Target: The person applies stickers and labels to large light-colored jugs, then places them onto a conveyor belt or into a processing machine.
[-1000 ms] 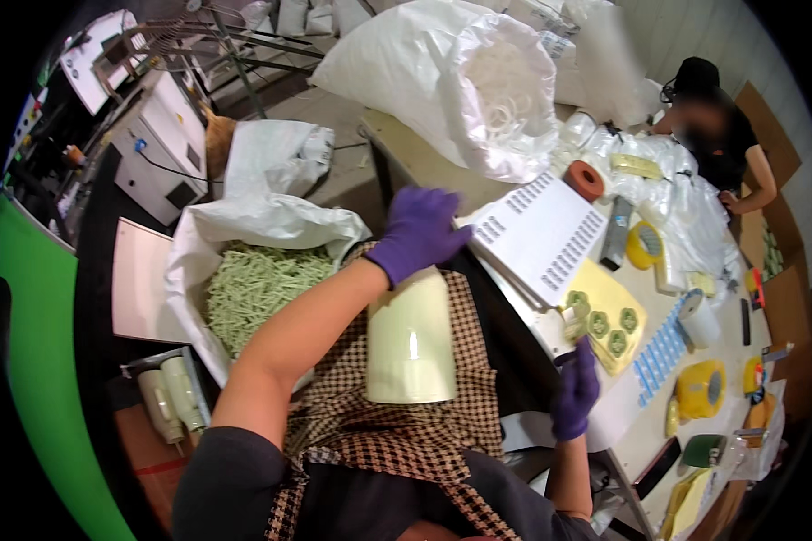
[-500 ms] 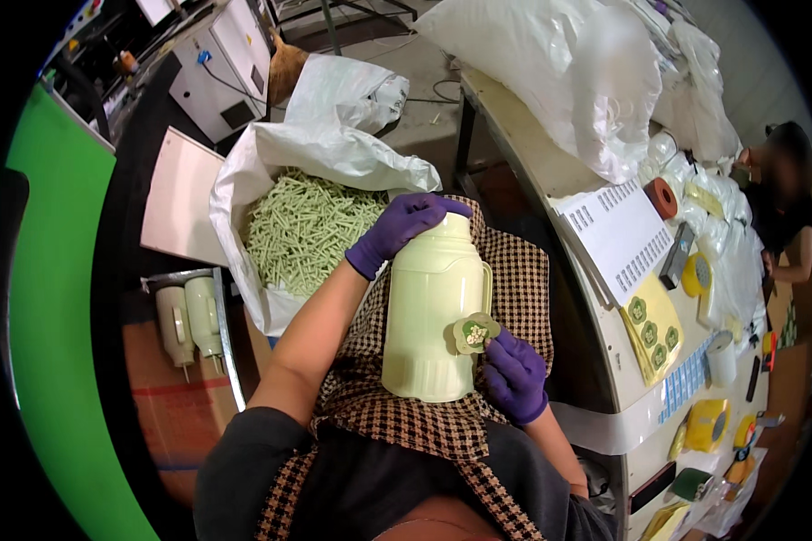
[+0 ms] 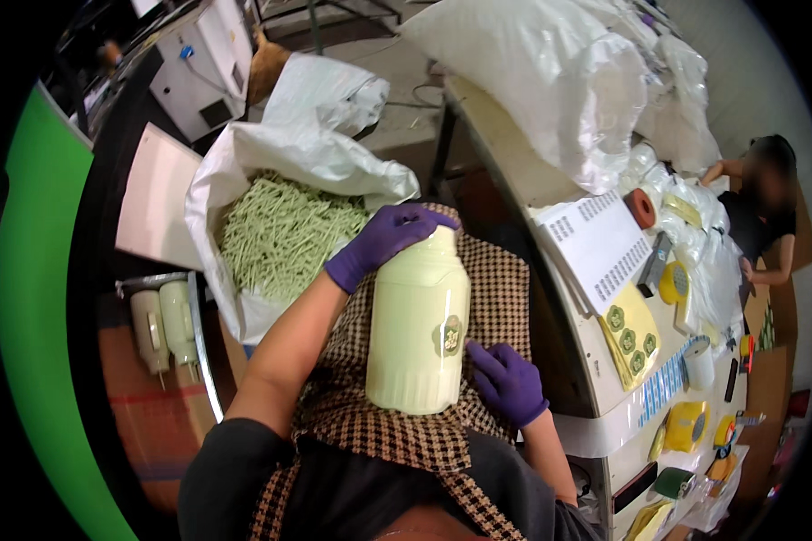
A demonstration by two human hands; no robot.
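A pale yellow-green vacuum flask (image 3: 410, 347) leans against the checked apron (image 3: 505, 298) on my lap. My left hand (image 3: 383, 239), in a purple glove, is closed round its neck and top. On the flask's right side sits a green flower-shaped sticker (image 3: 448, 335) with light markings. My right hand (image 3: 512, 383), also gloved in purple, is beside the flask just below the sticker. Its fingers are partly bent and apart, with nothing between them, and the index fingertip is near the flask wall. The flask's handle is hidden.
To the left, a white sack (image 3: 212, 216) holds many pale green sticks; two more flasks (image 3: 164, 329) lie in a box. On the right-hand table (image 3: 573, 347) are a yellow sticker sheet (image 3: 636, 347), printed papers (image 3: 595, 248) and tape rolls (image 3: 686, 426). A co-worker (image 3: 758, 216) is beyond it.
The sticker, held in my right fingers before, now lies on the flask. My right hand has come off it. The flask has turned, and its handle has gone out of sight.
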